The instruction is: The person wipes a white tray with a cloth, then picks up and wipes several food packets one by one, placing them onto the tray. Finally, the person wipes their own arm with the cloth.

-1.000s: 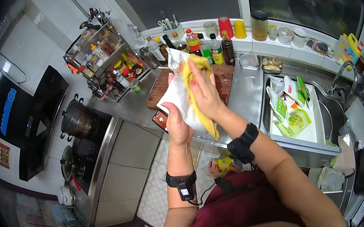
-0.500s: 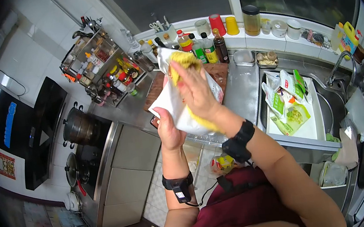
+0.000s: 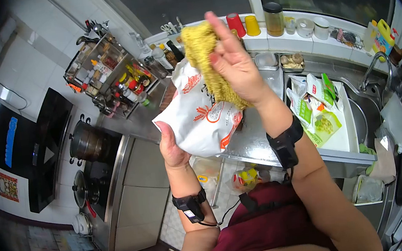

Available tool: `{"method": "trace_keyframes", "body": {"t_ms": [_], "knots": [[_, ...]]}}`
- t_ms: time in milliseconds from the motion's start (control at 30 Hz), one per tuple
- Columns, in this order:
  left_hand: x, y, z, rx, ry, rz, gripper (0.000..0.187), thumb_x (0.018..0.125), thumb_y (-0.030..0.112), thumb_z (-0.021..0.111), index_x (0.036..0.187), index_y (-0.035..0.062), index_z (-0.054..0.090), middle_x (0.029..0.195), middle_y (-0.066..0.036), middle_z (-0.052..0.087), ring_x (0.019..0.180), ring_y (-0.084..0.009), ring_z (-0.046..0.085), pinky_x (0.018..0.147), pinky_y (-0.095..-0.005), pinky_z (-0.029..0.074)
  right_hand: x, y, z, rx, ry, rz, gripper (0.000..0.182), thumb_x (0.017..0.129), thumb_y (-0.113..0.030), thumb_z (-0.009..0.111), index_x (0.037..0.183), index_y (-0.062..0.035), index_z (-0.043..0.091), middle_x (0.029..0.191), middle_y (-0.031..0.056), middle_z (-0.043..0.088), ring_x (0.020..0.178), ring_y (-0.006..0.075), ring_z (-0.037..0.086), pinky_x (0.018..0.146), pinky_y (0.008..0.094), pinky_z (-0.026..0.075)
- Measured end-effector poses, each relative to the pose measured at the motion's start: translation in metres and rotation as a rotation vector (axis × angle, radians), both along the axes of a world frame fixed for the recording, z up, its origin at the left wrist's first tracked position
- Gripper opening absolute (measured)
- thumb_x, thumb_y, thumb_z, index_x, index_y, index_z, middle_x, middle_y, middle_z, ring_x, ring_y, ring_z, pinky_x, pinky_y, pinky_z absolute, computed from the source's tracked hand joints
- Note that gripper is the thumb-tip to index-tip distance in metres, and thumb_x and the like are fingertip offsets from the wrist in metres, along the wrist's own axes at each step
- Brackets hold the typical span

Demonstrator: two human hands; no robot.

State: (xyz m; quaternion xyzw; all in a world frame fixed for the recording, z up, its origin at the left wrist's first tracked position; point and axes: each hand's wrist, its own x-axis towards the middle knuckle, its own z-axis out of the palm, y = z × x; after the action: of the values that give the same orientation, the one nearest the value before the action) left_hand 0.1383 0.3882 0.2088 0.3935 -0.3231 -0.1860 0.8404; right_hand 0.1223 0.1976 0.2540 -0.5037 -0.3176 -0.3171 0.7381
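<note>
My left hand (image 3: 173,147) grips the lower left edge of a white plastic bag (image 3: 194,135) with red and black printing, thumb on the near side. The bag is full-looking and tilted above the counter. A yellow textured cloth (image 3: 201,51) hangs from my right hand (image 3: 238,69), draped over the bag's upper right side. The right thumb presses on the cloth and the index finger points upward. Behind the bag, a wooden cutting board (image 3: 168,97) is mostly hidden.
Right of the bag, a white tray (image 3: 348,123) of packets sits over the sink beside the faucet (image 3: 377,63). Bottles (image 3: 159,56) and cups line the windowsill side. A spice rack (image 3: 105,69) stands at the left, with a pot (image 3: 85,139) on the stove.
My right hand and the cloth have moved up and right from the bag's face, uncovering its print. The bag has turned and shifted slightly left, still in my left hand.
</note>
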Motion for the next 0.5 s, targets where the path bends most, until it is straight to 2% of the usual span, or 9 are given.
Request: {"method": "trace_keyframes", "body": {"t_ms": [100,133,233,267,367,400,500], "knots": [[0.000,0.003,0.005,0.087,-0.040,-0.082,0.077,0.091,0.055,0.037,0.139,-0.0043,0.024,0.140,-0.017,0.035,0.127,-0.0311,0.038,0.106,-0.0451,0.029,0.010,-0.012,0.012,-0.634,-0.241,-0.630,0.062,0.088,-0.019,0.055,0.143,-0.0196,0.027,0.123,0.0057,0.056,0.110,0.0179,0.053,0.101,0.0335,0.033],[-0.001,0.004,0.007,0.104,-0.037,-0.108,0.078,0.091,0.055,0.038,0.138,-0.0049,0.024,0.140,-0.018,0.035,0.127,-0.0309,0.038,0.106,-0.0448,0.029,0.010,-0.013,0.013,-0.683,-0.167,-0.570,0.062,0.083,-0.028,0.061,0.139,-0.0230,0.036,0.126,0.0061,0.055,0.108,0.0255,0.055,0.098,0.0400,0.036],[-0.005,0.003,0.009,0.137,0.005,-0.142,0.083,0.088,0.057,0.040,0.138,-0.0064,0.023,0.140,-0.018,0.035,0.127,-0.0301,0.038,0.106,-0.0434,0.029,0.002,-0.017,0.022,-0.854,-0.011,-0.544,0.059,0.080,-0.034,0.065,0.133,-0.0207,0.043,0.121,0.0101,0.057,0.104,0.0294,0.058,0.089,0.0397,0.043],[-0.006,0.002,0.008,0.155,0.011,-0.127,0.086,0.087,0.060,0.042,0.138,-0.0070,0.023,0.140,-0.018,0.034,0.127,-0.0298,0.038,0.106,-0.0426,0.029,0.006,-0.013,0.017,-0.767,-0.048,-0.573,0.052,0.076,-0.040,0.067,0.120,-0.0175,0.053,0.107,0.0113,0.062,0.089,0.0320,0.062,0.076,0.0366,0.049],[-0.012,-0.003,0.010,0.188,0.028,-0.127,0.089,0.085,0.060,0.044,0.138,-0.0075,0.022,0.140,-0.019,0.035,0.127,-0.0295,0.039,0.105,-0.0416,0.030,0.003,-0.013,0.009,-0.773,0.050,-0.742,0.044,0.075,-0.043,0.068,0.108,-0.0154,0.060,0.093,0.0094,0.066,0.079,0.0298,0.063,0.065,0.0338,0.050],[-0.014,-0.008,0.013,0.192,0.020,-0.127,0.088,0.086,0.060,0.044,0.138,-0.0075,0.022,0.139,-0.019,0.035,0.127,-0.0293,0.039,0.105,-0.0415,0.030,0.008,-0.015,0.006,-0.698,-0.021,-0.802,0.040,0.074,-0.046,0.068,0.098,-0.0148,0.063,0.084,0.0070,0.066,0.073,0.0276,0.064,0.062,0.0332,0.051],[-0.013,-0.013,0.012,0.196,-0.007,-0.152,0.085,0.087,0.057,0.043,0.138,-0.0072,0.022,0.139,-0.018,0.036,0.128,-0.0281,0.038,0.105,-0.0400,0.030,0.017,-0.023,-0.003,-0.646,-0.017,-0.825,0.039,0.073,-0.046,0.069,0.095,-0.0140,0.064,0.079,0.0079,0.066,0.070,0.0277,0.064,0.060,0.0326,0.050]]}}
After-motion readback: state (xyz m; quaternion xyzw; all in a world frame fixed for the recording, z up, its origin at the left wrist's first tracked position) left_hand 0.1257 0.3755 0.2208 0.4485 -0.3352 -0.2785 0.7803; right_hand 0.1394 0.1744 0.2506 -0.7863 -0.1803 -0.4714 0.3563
